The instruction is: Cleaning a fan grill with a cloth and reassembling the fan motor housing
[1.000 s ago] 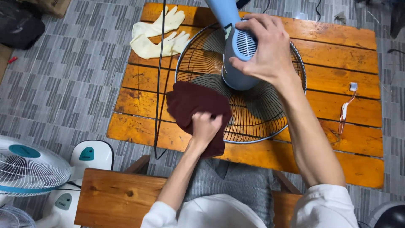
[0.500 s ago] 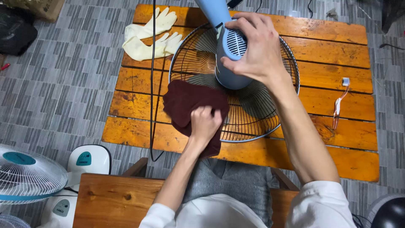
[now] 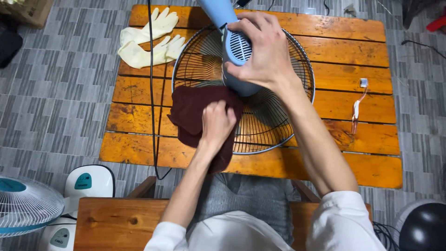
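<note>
Head view: left hand (image 3: 217, 124) presses a dark red cloth (image 3: 193, 111) against the wire fan guard (image 3: 278, 125) on the tabletop (image 3: 353, 51), fingers curled on it. Right hand (image 3: 265, 51) grips the blue motor housing (image 3: 234, 51). Wiping step; next, probably shift cloth along the wires.

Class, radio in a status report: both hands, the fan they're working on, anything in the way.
Left hand presses dark red cloth on wire fan grille. Right hand has a grip on blue motor housing. Black cord and rubber gloves lie left, apart from grille.
</note>
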